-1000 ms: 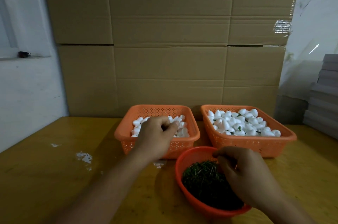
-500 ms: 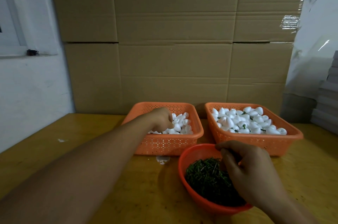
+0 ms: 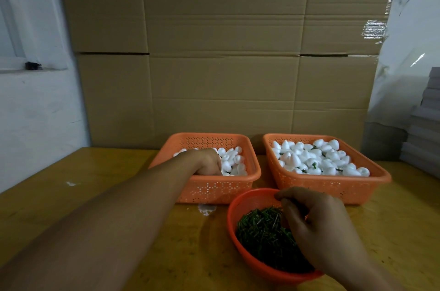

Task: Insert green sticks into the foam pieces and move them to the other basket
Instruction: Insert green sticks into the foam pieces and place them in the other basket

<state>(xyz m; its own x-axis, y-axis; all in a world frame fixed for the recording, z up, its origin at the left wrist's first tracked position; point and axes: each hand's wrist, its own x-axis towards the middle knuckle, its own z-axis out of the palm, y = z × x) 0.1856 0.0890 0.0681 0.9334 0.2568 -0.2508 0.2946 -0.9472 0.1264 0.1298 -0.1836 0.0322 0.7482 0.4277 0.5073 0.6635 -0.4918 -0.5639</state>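
Your left hand (image 3: 208, 162) has gone from hovering over the front rim of the left basket (image 3: 215, 189) to reaching down into it, buried among the plain foam pieces (image 3: 232, 160) at frame centre. Its fingers are hidden behind the knuckles, so I can't tell if they've closed on a piece yet.

Your right hand (image 3: 316, 226) has barely moved: still over the round red bowl (image 3: 240, 205) at lower centre, fingers curled down into the green sticks (image 3: 262, 231). Can't tell whether a stick is actually pinched; the fingertips are out of sight.

Read: you're mid-pick on both sides, one foam piece and one stick for the next insertion. Nothing joined yet.

The right basket (image 3: 333, 186), centre right on the desk (image 3: 71, 195), already holds a heap of foam with green bits showing between pieces, so it looks like the drop-off. The left basket has stock left, so there are more cycles to run.
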